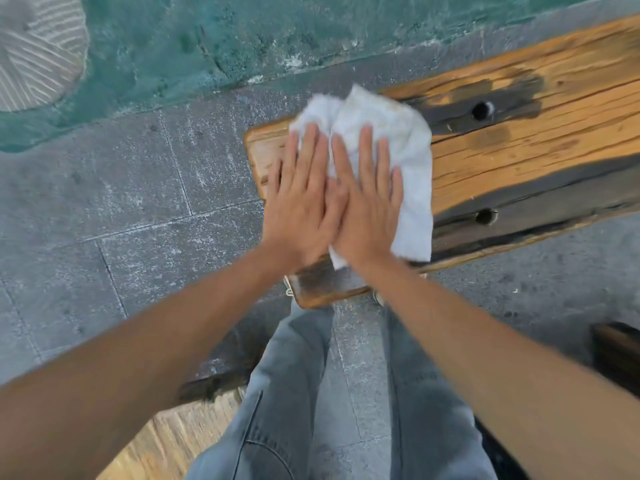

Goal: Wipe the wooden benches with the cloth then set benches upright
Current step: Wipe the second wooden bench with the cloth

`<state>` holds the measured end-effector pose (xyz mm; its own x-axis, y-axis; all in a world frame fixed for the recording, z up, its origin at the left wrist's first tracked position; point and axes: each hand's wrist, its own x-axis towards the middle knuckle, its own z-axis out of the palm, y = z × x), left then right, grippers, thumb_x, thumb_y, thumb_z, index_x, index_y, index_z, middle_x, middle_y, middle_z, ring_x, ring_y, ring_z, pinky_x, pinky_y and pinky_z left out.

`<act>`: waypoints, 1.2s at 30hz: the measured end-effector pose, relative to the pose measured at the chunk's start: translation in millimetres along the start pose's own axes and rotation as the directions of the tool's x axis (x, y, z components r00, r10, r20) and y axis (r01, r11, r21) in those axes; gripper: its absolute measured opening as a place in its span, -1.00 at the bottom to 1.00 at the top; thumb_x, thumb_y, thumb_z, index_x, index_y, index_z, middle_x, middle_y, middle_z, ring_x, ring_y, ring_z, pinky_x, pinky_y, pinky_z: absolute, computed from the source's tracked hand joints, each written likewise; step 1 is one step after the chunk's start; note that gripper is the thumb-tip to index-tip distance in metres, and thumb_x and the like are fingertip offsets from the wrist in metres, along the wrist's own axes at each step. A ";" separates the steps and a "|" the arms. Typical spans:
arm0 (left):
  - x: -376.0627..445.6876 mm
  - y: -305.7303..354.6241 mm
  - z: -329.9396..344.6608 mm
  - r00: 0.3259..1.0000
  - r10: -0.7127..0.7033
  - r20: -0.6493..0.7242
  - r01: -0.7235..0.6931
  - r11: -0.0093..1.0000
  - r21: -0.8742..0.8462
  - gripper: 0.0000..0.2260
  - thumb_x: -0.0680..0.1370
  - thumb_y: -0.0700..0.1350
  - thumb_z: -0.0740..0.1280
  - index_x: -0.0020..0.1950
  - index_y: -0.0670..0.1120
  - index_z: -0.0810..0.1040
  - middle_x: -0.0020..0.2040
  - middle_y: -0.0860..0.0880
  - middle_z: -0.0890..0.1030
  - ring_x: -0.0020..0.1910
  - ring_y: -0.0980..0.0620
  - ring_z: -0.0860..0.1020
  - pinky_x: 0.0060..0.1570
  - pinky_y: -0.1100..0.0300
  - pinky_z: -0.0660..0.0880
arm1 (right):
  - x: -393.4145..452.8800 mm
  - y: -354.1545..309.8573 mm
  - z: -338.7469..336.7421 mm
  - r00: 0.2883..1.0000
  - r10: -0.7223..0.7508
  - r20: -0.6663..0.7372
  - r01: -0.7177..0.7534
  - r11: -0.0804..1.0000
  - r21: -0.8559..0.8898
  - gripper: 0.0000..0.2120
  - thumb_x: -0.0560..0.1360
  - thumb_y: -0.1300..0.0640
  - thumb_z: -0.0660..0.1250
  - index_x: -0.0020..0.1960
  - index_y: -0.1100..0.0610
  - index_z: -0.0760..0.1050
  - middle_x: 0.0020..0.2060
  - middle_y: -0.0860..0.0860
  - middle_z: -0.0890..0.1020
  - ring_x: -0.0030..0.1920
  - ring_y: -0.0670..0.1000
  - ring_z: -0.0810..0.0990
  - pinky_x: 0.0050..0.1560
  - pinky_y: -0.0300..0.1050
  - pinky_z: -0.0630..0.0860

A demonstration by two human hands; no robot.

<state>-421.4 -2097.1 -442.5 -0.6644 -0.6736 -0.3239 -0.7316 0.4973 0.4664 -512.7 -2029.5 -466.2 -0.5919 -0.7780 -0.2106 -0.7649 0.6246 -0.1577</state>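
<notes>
A worn wooden bench [526,147] runs from the middle of the view off to the right, with dark patches and two round holes in its top. A white cloth [388,133] lies spread over its left end. My left hand [301,202] and my right hand [367,202] press flat on the cloth side by side, fingers straight and spread, thumbs overlapping. The left hand's outer fingers reach onto bare wood at the bench's end.
Grey stone paving [121,202] surrounds the bench, with a teal painted surface [207,39] beyond it. Another wooden piece [166,441] lies low left by my jeans-clad legs [287,393]. A dark wooden edge [620,351] shows at right.
</notes>
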 end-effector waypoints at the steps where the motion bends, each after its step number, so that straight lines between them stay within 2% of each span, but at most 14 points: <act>1: 27.4 -1.6 -8.9 0.999 -0.041 0.000 0.041 0.999 -0.011 -0.42 0.69 0.09 -0.07 0.66 -0.15 -0.03 0.68 -0.13 -0.09 0.65 -0.14 -0.20 0.61 -0.03 -0.23 | 28.3 -3.6 -3.2 1.000 -0.017 -0.021 0.017 1.000 -0.007 -0.47 0.69 -0.17 0.01 0.64 -0.22 0.02 0.67 -0.03 0.03 0.66 0.02 -0.02 0.60 0.09 0.03; 3: 84.2 -1.2 -26.5 0.987 -0.161 0.024 0.162 0.987 -0.019 -0.41 0.66 0.07 -0.18 0.61 -0.18 0.16 0.62 -0.25 0.17 0.63 -0.26 0.01 0.60 -0.04 -0.08 | 73.7 -9.9 -9.9 0.999 -0.030 -0.013 0.030 0.999 0.015 -0.45 0.66 -0.19 0.02 0.63 -0.22 0.07 0.67 0.00 0.04 0.66 0.08 -0.01 0.60 0.09 -0.01; 6: 142.3 2.8 -53.9 0.941 -0.333 0.065 0.339 0.926 -0.164 -0.48 0.70 0.04 -0.13 0.39 -0.23 0.42 0.34 -0.29 0.53 0.38 -0.25 0.41 0.36 -0.02 0.28 | 89.8 -16.8 -18.0 0.999 -0.024 0.041 0.022 0.998 0.063 -0.47 0.66 -0.17 -0.05 0.62 -0.15 0.18 0.66 0.06 0.06 0.66 0.09 0.01 0.61 0.11 -0.07; 8: 149.5 5.8 -58.3 0.944 -0.314 0.097 0.327 0.931 -0.164 -0.58 0.73 0.00 -0.04 0.32 -0.23 0.46 0.33 -0.28 0.50 0.34 -0.22 0.43 0.30 -0.02 0.31 | 75.1 -14.8 -21.6 0.998 -0.054 0.034 0.050 0.993 0.104 -0.48 0.68 -0.14 -0.08 0.60 -0.08 0.25 0.65 0.05 0.11 0.65 0.07 0.04 0.61 0.10 -0.07; 11: 113.5 7.6 -45.3 0.962 -0.204 0.183 0.209 0.978 -0.005 -0.61 0.72 -0.01 0.01 0.40 -0.18 0.44 0.46 -0.29 0.37 0.47 -0.25 0.32 0.45 -0.06 0.26 | 37.4 -2.3 -19.8 0.994 -0.100 0.035 0.095 0.989 0.117 -0.44 0.68 -0.10 -0.07 0.65 0.00 0.14 0.66 0.03 0.08 0.66 0.04 0.01 0.61 0.09 -0.01; 15: 46.5 20.0 -29.5 0.998 -0.059 0.000 0.058 0.997 -0.045 -0.47 0.66 -0.06 0.18 0.61 -0.17 0.21 0.62 -0.28 0.11 0.61 -0.28 0.07 0.60 -0.05 0.02 | -30.4 11.5 -13.0 0.993 -0.096 0.071 0.081 0.978 0.192 -0.43 0.67 -0.06 -0.02 0.65 0.07 0.12 0.66 0.04 0.09 0.66 0.02 0.00 0.60 0.11 0.09; 19: -14.3 42.2 -15.4 0.977 -0.203 -0.072 0.174 0.941 -0.292 -0.52 0.49 -0.24 0.35 0.42 -0.17 0.41 0.38 -0.22 0.39 0.39 -0.16 0.33 0.43 0.10 0.21 | -100.4 36.0 -14.2 0.981 -0.112 0.161 0.066 0.963 0.263 -0.47 0.68 -0.02 0.03 0.63 0.06 0.20 0.66 0.03 0.09 0.66 0.02 0.01 0.59 0.11 0.14; 22: -47.1 49.8 -4.8 0.909 -0.413 -0.058 0.354 0.838 -0.416 -0.66 0.51 -0.27 0.40 0.24 -0.22 0.41 0.18 -0.17 0.47 0.20 -0.18 0.44 0.31 0.07 0.33 | -134.5 57.1 -21.3 0.960 -0.169 0.221 0.084 0.935 0.346 -0.49 0.66 0.02 0.15 0.60 0.04 0.27 0.65 0.00 0.13 0.65 0.01 0.06 0.57 0.10 0.17; 25: -43.3 45.8 -9.7 0.724 -0.680 0.113 0.605 0.548 -0.578 -0.71 0.56 -0.13 0.42 0.20 -0.16 0.42 0.08 -0.09 0.59 0.08 -0.13 0.57 0.18 -0.10 0.50 | -138.0 76.3 -28.7 0.967 -0.150 0.208 0.022 0.856 0.516 -0.58 0.64 0.01 0.23 0.47 0.08 0.42 0.54 -0.01 0.34 0.55 0.02 0.29 0.51 -0.02 0.29; 26: -39.3 43.4 -13.0 0.687 -0.708 0.163 0.658 0.512 -0.553 -0.72 0.57 -0.07 0.41 0.22 -0.14 0.48 0.08 -0.09 0.64 0.09 -0.13 0.60 0.15 -0.09 0.53 | -135.0 82.4 -31.5 0.974 -0.109 0.201 -0.021 0.832 0.555 -0.58 0.63 -0.01 0.24 0.44 0.11 0.42 0.47 0.00 0.40 0.49 0.03 0.35 0.48 -0.04 0.32; 29: -29.6 42.0 -28.2 0.791 -0.577 0.205 0.595 0.648 -0.475 -0.82 0.59 -0.03 0.36 0.02 -0.12 0.66 -0.10 -0.10 0.69 -0.08 -0.08 0.63 -0.03 -0.14 0.59 | -119.0 99.9 -36.2 0.978 0.080 0.194 -0.177 0.811 0.557 -0.47 0.56 0.02 0.38 0.45 0.19 0.36 0.35 0.11 0.41 0.38 0.10 0.39 0.41 0.00 0.37; 32: -27.5 53.2 -50.2 0.900 -0.355 0.251 0.430 0.637 -0.641 -0.85 0.60 -0.11 0.35 -0.04 -0.15 0.67 -0.17 -0.07 0.65 -0.19 0.08 0.51 -0.15 0.02 0.48 | -96.9 116.8 -40.9 0.931 0.279 0.237 -0.364 0.768 0.527 -0.26 0.45 0.02 0.54 0.49 0.20 0.28 0.35 0.15 0.35 0.35 0.13 0.37 0.38 0.08 0.39; 34: -31.3 64.7 -63.9 0.943 -0.208 0.259 0.332 0.582 -0.742 -0.88 0.60 -0.17 0.33 0.00 -0.10 0.68 -0.15 0.02 0.65 -0.17 0.14 0.52 -0.14 0.18 0.45 | -83.9 122.9 -47.2 0.921 0.231 0.314 -0.376 0.735 0.563 -0.25 0.42 0.00 0.58 0.49 0.08 0.28 0.27 0.04 0.40 0.15 0.03 0.54 0.18 -0.06 0.52; 36: -36.1 76.7 -75.0 0.970 -0.081 0.227 0.229 0.607 -0.761 -0.88 0.60 -0.16 0.32 0.02 -0.08 0.66 -0.15 0.02 0.66 -0.18 0.16 0.53 -0.17 0.23 0.44 | -74.1 122.9 -55.3 0.905 0.063 0.421 -0.340 0.702 0.626 -0.29 0.40 0.00 0.59 0.43 -0.05 0.31 0.07 -0.09 0.55 -0.19 -0.13 0.59 -0.15 -0.27 0.51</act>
<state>-442.0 -2075.6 -333.3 -0.6203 -0.5697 -0.5391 -0.4797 -0.2682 0.8354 -576.9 -1898.9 -416.7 -0.4771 -0.6361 -0.6065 -0.1766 0.7454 -0.6428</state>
